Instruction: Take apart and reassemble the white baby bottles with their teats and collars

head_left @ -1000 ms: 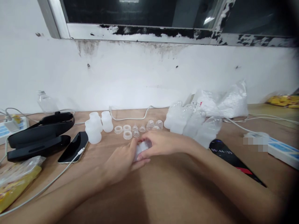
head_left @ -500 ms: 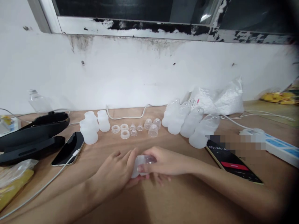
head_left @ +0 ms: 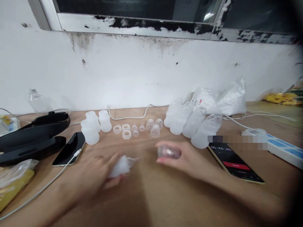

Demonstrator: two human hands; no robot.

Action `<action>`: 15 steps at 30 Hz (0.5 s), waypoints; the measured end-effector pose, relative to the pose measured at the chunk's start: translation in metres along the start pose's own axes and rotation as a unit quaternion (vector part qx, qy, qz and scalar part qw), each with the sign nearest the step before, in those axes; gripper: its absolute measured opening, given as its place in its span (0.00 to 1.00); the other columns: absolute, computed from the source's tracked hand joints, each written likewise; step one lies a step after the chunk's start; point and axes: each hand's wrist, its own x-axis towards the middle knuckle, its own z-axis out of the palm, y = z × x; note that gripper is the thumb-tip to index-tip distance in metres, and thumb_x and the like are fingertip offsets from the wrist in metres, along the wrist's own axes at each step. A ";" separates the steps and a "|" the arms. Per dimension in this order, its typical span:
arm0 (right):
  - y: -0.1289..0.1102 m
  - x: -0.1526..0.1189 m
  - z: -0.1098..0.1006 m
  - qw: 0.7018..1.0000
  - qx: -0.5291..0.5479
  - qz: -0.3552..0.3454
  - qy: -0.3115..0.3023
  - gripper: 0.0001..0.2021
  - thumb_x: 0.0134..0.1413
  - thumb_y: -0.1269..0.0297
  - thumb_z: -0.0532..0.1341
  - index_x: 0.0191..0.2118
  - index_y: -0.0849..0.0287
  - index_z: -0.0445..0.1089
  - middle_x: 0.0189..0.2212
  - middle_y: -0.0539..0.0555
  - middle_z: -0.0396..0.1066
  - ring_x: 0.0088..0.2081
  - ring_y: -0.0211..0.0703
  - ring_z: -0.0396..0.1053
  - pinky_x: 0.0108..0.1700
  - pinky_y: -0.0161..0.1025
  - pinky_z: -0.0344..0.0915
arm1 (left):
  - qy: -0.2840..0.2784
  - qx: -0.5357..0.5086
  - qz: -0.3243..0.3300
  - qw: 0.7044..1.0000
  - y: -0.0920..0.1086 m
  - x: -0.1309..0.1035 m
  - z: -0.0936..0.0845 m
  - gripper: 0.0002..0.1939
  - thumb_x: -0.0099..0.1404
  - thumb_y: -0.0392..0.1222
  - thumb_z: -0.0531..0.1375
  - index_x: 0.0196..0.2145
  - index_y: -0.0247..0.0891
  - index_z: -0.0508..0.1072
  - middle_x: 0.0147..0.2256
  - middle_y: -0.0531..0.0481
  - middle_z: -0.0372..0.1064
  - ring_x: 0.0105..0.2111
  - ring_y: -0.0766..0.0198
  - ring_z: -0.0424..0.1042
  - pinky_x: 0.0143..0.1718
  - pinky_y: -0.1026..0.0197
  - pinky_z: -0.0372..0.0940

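Observation:
A milky bottle with a clear nipple on its end (head_left: pixel 121 166) is gripped in my left hand (head_left: pixel 104 170), tilted to the right. My right hand (head_left: pixel 178 156) pinches a clear dome cap (head_left: pixel 167 152) between thumb and fingers, apart from the bottle. Beyond my hands lie several white rings (head_left: pixel 126 134), several small clear nipples (head_left: pixel 141 127) and clear dome caps (head_left: pixel 155 130). Open milky bottles (head_left: pixel 92 134) stand at the left. Capped bottles (head_left: pixel 200 135) stand in a group at the right.
A black phone with a cable (head_left: pixel 71 149) and a black curved object (head_left: pixel 35 135) lie at the left. At the right are a phone showing a timer (head_left: pixel 236 164), a power strip (head_left: pixel 284 149) and white plastic bags (head_left: pixel 220 101). A clear bottle (head_left: pixel 39 101) stands by the wall.
My hands have moved apart. The clear cap has come off the bottle with my right hand, uncovering the nipple, while my left hand has shifted left with the bottle.

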 end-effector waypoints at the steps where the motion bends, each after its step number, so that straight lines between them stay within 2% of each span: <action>1: 0.011 -0.001 -0.010 0.997 -0.060 -0.006 0.053 0.18 0.46 0.54 0.58 0.43 0.57 0.66 0.36 0.53 0.68 0.36 0.43 0.67 0.37 0.37 0.62 | 0.009 -0.005 -0.011 1.000 -0.010 -0.004 0.003 0.19 0.58 0.46 0.53 0.47 0.40 0.62 0.37 0.47 0.70 0.33 0.57 0.71 0.34 0.59 0.64; 2: 0.022 -0.002 -0.019 0.989 -0.127 -0.006 0.072 0.20 0.48 0.55 0.57 0.46 0.57 0.63 0.40 0.56 0.67 0.38 0.46 0.66 0.39 0.38 0.62 | 0.013 -0.025 -0.032 0.999 -0.020 -0.007 0.006 0.20 0.60 0.47 0.51 0.49 0.41 0.59 0.42 0.46 0.68 0.36 0.57 0.70 0.36 0.59 0.64; 3: 0.031 -0.001 -0.026 0.978 -0.194 -0.002 0.078 0.21 0.48 0.54 0.57 0.47 0.58 0.62 0.40 0.58 0.65 0.37 0.47 0.67 0.38 0.40 0.62 | 0.033 -0.050 -0.056 0.997 -0.027 -0.009 0.009 0.20 0.61 0.48 0.50 0.49 0.41 0.58 0.41 0.47 0.68 0.36 0.57 0.69 0.35 0.60 0.64; 5: 0.043 0.004 -0.034 0.951 -0.303 0.016 0.056 0.21 0.50 0.54 0.55 0.48 0.59 0.62 0.42 0.61 0.62 0.33 0.47 0.67 0.36 0.42 0.63 | 0.081 -0.101 -0.108 0.986 -0.036 -0.010 0.015 0.19 0.61 0.50 0.49 0.47 0.39 0.59 0.37 0.49 0.69 0.33 0.59 0.69 0.32 0.62 0.64; 7: 0.046 0.015 -0.032 0.923 -0.381 0.045 0.023 0.18 0.52 0.57 0.54 0.46 0.62 0.63 0.42 0.62 0.61 0.30 0.46 0.68 0.32 0.42 0.63 | 0.129 -0.135 -0.140 0.972 -0.038 -0.007 0.022 0.19 0.61 0.51 0.49 0.45 0.38 0.60 0.33 0.50 0.69 0.30 0.60 0.69 0.28 0.63 0.63; 9: 0.045 0.029 -0.026 0.898 -0.433 0.075 0.012 0.17 0.52 0.61 0.55 0.46 0.64 0.62 0.40 0.62 0.62 0.29 0.47 0.68 0.30 0.42 0.63 | 0.162 -0.149 -0.144 0.965 -0.037 -0.006 0.028 0.19 0.60 0.51 0.50 0.45 0.37 0.59 0.34 0.49 0.69 0.31 0.59 0.69 0.27 0.64 0.63; 11: 0.042 0.044 -0.018 0.881 -0.462 0.099 0.029 0.18 0.50 0.62 0.57 0.46 0.66 0.61 0.38 0.62 0.63 0.32 0.52 0.69 0.29 0.42 0.62 | 0.182 -0.154 -0.134 0.962 -0.036 -0.005 0.032 0.19 0.60 0.50 0.51 0.45 0.37 0.60 0.36 0.48 0.68 0.33 0.59 0.69 0.29 0.64 0.64; 15: 0.040 0.065 -0.009 0.874 -0.465 0.119 0.076 0.16 0.50 0.63 0.57 0.42 0.70 0.62 0.38 0.66 0.64 0.38 0.57 0.67 0.31 0.42 0.62 | 0.206 -0.166 -0.114 0.958 -0.037 -0.008 0.035 0.18 0.59 0.47 0.52 0.45 0.37 0.60 0.37 0.48 0.68 0.34 0.60 0.69 0.34 0.63 0.64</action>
